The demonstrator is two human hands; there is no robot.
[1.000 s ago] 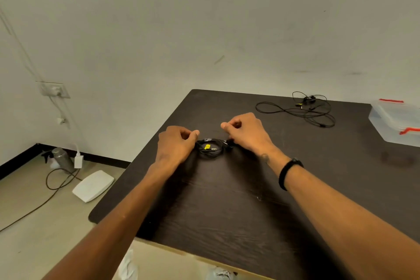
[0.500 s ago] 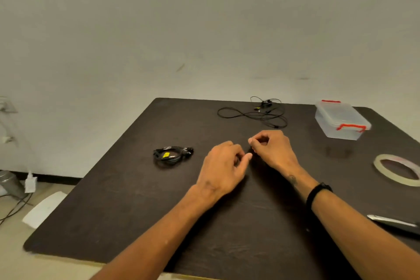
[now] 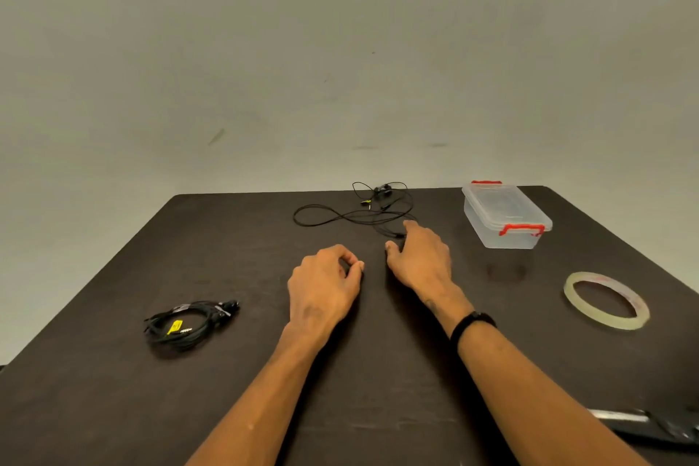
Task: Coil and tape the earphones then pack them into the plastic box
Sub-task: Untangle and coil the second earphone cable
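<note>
A coiled, taped black earphone bundle (image 3: 189, 325) with a yellow tag lies at the table's left. A second, loose black earphone (image 3: 355, 216) sprawls at the far middle. My right hand (image 3: 420, 257) stretches towards its near cable with fingers apart, fingertips at the wire. My left hand (image 3: 325, 284) rests mid-table, fingers curled with thumb and forefinger pinched, nothing visible in them. The clear plastic box (image 3: 505, 216) with red clips stands closed at the far right.
A roll of clear tape (image 3: 605, 301) lies flat at the right. A knife-like tool (image 3: 650, 424) with a metal blade lies at the near right edge. The dark wooden table (image 3: 113, 390) ends against a bare wall.
Both hands let go of the coiled bundle, which stays at the left. The view swung right; my right hand opened and reached forward to the loose earphone's cable.
</note>
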